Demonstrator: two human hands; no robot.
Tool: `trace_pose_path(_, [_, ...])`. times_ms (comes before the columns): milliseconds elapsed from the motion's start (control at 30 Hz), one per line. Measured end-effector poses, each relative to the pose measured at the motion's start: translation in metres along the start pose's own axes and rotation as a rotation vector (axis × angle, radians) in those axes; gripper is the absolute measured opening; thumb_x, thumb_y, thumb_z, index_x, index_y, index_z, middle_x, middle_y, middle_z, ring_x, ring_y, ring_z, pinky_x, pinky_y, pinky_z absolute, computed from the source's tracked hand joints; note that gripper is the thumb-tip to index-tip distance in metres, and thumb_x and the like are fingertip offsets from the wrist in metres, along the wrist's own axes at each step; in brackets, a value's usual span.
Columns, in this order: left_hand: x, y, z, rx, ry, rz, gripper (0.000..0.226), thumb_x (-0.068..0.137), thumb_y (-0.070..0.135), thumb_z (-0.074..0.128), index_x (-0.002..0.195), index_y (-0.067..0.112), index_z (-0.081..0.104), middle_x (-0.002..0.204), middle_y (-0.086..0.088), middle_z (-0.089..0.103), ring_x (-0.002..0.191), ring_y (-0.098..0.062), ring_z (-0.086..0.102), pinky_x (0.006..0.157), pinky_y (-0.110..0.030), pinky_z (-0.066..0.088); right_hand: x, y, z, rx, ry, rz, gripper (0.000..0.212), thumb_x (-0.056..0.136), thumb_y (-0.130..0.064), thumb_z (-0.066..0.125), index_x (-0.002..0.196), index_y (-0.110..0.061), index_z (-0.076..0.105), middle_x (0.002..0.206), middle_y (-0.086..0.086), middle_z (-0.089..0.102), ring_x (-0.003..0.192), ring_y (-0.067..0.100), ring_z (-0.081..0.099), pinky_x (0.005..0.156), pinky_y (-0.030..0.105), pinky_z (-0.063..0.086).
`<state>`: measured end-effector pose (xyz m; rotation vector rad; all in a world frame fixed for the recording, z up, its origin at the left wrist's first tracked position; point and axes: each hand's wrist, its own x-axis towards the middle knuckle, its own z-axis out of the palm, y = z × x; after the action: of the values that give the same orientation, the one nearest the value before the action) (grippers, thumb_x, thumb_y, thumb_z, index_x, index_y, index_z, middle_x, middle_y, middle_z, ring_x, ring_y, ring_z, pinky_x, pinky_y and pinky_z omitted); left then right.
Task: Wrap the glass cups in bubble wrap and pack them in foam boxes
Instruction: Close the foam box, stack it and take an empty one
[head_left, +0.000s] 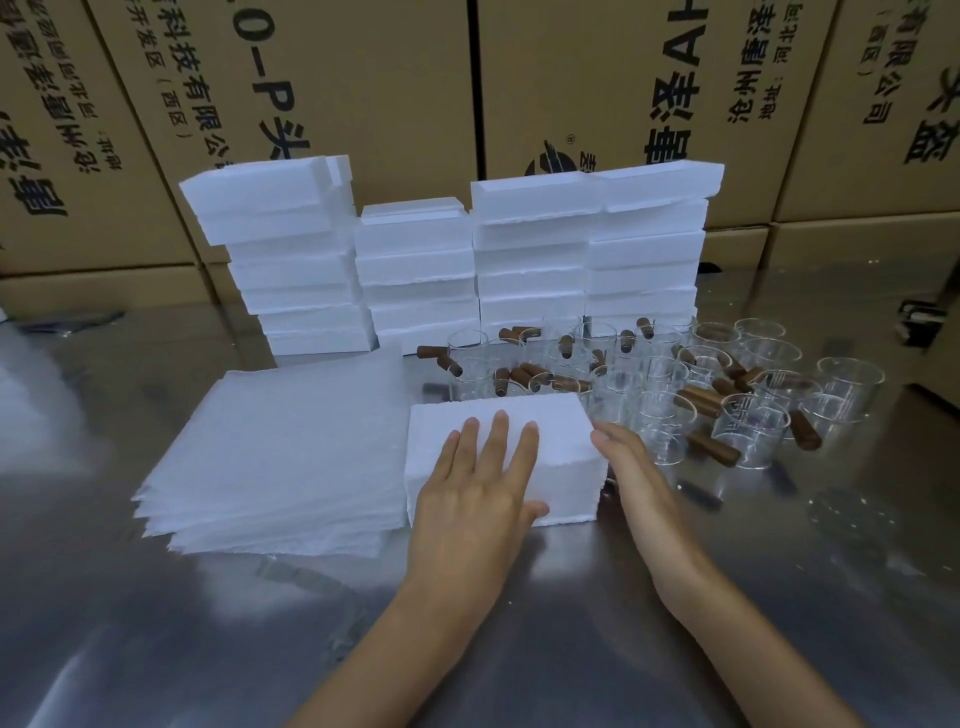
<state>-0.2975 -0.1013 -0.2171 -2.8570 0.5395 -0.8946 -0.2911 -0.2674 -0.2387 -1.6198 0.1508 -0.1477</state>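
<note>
1. Left hand (480, 486): lay flat on top of the closed foam box (561, 447), fingers straight and spread, thumb down the near side.
2. Right hand (636, 475): set edge-on against the right side of the same box, fingers straight and together, gripping nothing.
3. Foam box: stood on the steel bench (519, 649) in front of the person, between the sheets and the cups.
4. Bubble wrap sheets (280, 457): stacked flat just left of the box, edges fanned out at the near corner.
5. Glass cups (748, 426): clustered upright right of and behind the box, unwrapped, with brown wooden handles (698, 401) pointing every way; some cups touching one another.
6. Foam box stacks (535, 249): four white columns at the back of the bench, behind the cups, the outer ones taller.
7. Cardboard cartons (363, 78): walled up behind the stacks, printed with black characters.
8. Dark object (922, 317) at the far right edge: too blurred to tell.
</note>
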Motion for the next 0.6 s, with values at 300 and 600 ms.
trace_pose_path(300, [-0.014,0.0,0.008,-0.129,0.204,-0.01,0.06,0.077,0.05,0.078,0.125,0.014,0.069,0.13,-0.013,0.066,0.119,-0.035,0.063,0.096,-0.049,0.053,-0.011,-0.025,0.0,0.373,0.018,0.132,0.045,0.078,-0.041,0.074,0.117,-0.021,0.065,0.101,0.001,0.07,0.088,0.019,0.069,0.074,0.031,0.05])
trace_pose_path(600, [-0.023,-0.004,0.01,-0.266,0.314,-0.027,0.05,0.094,0.048,0.049,0.126,0.015,0.069,0.134,-0.01,0.063,0.126,-0.031,0.059,0.103,-0.05,0.049,-0.011,-0.044,-0.006,0.257,-0.039,0.284,0.047,0.076,-0.046,0.075,0.114,-0.018,0.07,0.109,0.003,0.074,0.093,0.02,0.07,0.078,0.032,0.05])
